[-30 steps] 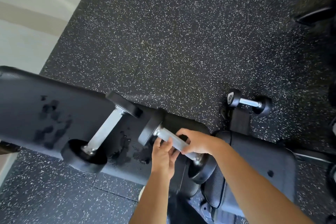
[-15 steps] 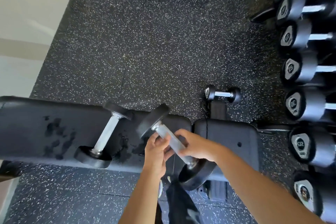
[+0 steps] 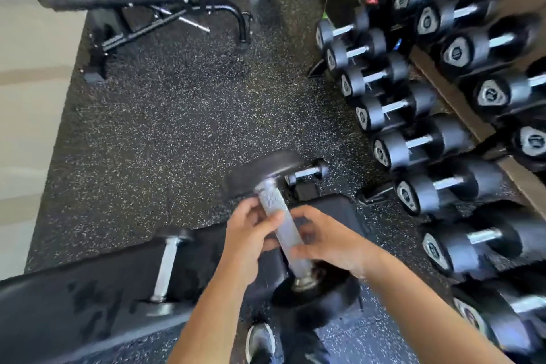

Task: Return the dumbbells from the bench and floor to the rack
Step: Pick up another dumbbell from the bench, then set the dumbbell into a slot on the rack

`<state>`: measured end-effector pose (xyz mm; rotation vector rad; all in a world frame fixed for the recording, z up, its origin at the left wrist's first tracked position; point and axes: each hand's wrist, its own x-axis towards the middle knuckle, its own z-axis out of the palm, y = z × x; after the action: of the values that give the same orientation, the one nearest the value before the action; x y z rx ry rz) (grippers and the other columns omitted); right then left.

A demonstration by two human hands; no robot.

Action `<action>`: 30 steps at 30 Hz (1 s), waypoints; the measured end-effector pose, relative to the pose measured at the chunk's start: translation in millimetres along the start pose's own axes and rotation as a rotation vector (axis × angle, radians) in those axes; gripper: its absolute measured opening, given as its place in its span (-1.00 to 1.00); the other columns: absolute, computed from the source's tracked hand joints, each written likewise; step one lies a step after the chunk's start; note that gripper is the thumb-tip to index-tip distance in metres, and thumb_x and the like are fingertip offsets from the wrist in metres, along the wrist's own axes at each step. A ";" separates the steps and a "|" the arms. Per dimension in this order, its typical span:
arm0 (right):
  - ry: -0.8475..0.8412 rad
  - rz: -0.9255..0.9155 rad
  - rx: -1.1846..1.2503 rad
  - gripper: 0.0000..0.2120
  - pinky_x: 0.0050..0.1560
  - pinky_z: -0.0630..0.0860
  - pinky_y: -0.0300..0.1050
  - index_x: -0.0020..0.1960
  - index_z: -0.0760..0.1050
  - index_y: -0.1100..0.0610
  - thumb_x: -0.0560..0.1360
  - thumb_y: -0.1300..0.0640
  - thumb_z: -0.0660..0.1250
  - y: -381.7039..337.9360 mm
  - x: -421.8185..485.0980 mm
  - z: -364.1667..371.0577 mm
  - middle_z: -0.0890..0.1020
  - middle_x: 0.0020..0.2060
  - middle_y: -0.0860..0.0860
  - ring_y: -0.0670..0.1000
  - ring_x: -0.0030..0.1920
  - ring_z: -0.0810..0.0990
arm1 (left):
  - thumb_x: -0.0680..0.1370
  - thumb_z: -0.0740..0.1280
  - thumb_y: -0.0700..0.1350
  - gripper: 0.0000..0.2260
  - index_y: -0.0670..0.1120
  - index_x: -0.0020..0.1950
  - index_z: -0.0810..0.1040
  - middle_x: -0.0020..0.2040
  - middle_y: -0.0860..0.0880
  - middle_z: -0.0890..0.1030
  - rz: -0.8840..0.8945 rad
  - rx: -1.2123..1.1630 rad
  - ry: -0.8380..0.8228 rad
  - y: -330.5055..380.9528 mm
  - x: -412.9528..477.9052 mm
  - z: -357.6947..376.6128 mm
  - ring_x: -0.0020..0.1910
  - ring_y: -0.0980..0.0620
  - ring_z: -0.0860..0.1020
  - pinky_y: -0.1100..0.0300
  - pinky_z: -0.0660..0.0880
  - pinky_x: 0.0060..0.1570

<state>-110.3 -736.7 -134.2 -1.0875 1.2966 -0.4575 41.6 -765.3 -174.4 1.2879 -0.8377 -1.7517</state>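
Note:
A large black dumbbell (image 3: pixel 274 204) with a knurled steel handle is lifted above the black bench (image 3: pixel 74 298). My left hand (image 3: pixel 251 227) and my right hand (image 3: pixel 325 236) both grip its handle from either side. Its far head points away from me and its near head hangs by my legs. A second dumbbell (image 3: pixel 165 266) lies on the bench pad to the left. A small dumbbell (image 3: pixel 307 173) rests on the floor just beyond the bench. The dumbbell rack (image 3: pixel 478 124) runs along the right, filled with black dumbbells on two tiers.
Speckled black rubber floor (image 3: pixel 177 121) stretches ahead. Another black bench frame (image 3: pixel 147 6) stands at the far left. My shoe (image 3: pixel 261 340) shows at the bottom. A pale wall (image 3: pixel 26 97) borders the left side.
The large dumbbell has come up off the bench in both hands. My view has tilted up and right, bringing the rack and the far bench into sight.

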 end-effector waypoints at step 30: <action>1.294 0.062 0.574 -0.66 -0.12 0.30 -0.03 0.09 0.42 0.12 0.37 0.31 0.40 149.7 -532.7 -79.6 0.54 -0.20 0.21 0.12 -0.18 0.43 | 0.43 0.38 -0.27 -0.92 -0.14 -0.11 0.53 -0.19 -0.15 0.65 -0.152 0.527 -1.161 -95.4 -317.2 467.7 -0.35 -0.03 0.63 0.17 0.56 -0.51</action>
<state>-371.8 -272.0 33.9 -0.1554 2.0716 -1.5212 -373.9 -415.2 8.0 0.4935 -1.9690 -2.4925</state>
